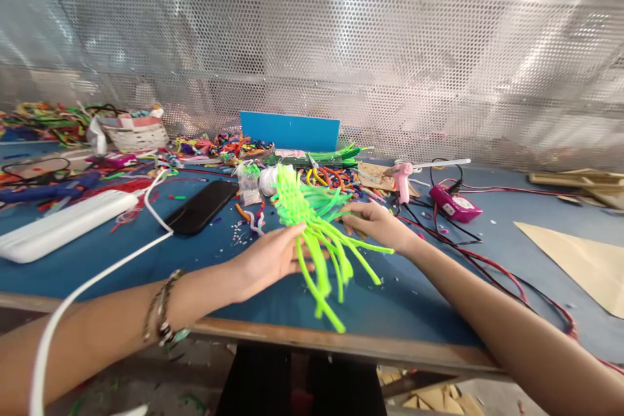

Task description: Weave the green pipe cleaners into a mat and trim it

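A woven bundle of bright yellow-green and darker green pipe cleaners (292,203) is held up over the middle of the table. Its upper part is plaited, and the loose ends fan out to the right and downward. My left hand (275,257) grips it from the left, thumb on top and fingers behind, partly hidden by the strands. On the other side, my right hand (373,224) has its fingers curled at the darker green strands; the fingertips are partly covered. A white spool (269,180) and a small clear bag (249,185) stand just behind the bundle.
A black phone (202,208) and a white power strip (68,224) lie left. Right are a pink glue gun (402,182), a magenta box (454,203), cables and a beige sheet (575,263). Behind are coloured pipe cleaner scraps, a basket (136,131) and a perforated metal screen (312,45).
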Demonstrator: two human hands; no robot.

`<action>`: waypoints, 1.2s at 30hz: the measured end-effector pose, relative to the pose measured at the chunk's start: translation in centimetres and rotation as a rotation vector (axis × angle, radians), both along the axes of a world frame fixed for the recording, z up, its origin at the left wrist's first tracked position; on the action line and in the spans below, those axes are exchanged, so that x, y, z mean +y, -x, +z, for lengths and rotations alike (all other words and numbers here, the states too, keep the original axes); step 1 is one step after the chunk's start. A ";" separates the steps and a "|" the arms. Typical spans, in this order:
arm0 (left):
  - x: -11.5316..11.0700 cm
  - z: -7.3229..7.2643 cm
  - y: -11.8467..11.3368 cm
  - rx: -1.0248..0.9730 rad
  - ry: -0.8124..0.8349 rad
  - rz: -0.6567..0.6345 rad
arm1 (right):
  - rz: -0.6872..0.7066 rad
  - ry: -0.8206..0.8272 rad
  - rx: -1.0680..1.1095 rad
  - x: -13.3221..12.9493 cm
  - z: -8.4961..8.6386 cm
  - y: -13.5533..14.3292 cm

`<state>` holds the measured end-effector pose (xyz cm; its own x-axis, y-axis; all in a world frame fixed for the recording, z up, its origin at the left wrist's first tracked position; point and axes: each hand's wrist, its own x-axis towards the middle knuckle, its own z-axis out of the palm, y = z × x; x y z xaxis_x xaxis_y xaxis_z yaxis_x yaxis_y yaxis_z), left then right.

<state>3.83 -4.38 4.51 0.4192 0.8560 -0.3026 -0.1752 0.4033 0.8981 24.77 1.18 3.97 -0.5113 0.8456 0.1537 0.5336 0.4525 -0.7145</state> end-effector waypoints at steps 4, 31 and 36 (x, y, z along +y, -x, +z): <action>-1.8 0.7 2.3 0.321 -0.160 -0.568 | 0.108 -0.331 -0.266 0.2 0.0 0.1; 0.1 0.7 3.2 1.520 -1.430 -0.777 | 0.170 -0.368 -0.583 -6.8 1.3 4.1; 1.0 1.2 3.2 1.446 -1.337 -0.750 | 0.184 -0.369 -0.591 -6.2 1.6 3.8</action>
<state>0.65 -3.40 5.74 0.7904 0.5957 -0.1427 0.5949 -0.8021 -0.0529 20.96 -5.05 5.56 -0.7262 0.6842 0.0667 0.6759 0.7283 -0.1131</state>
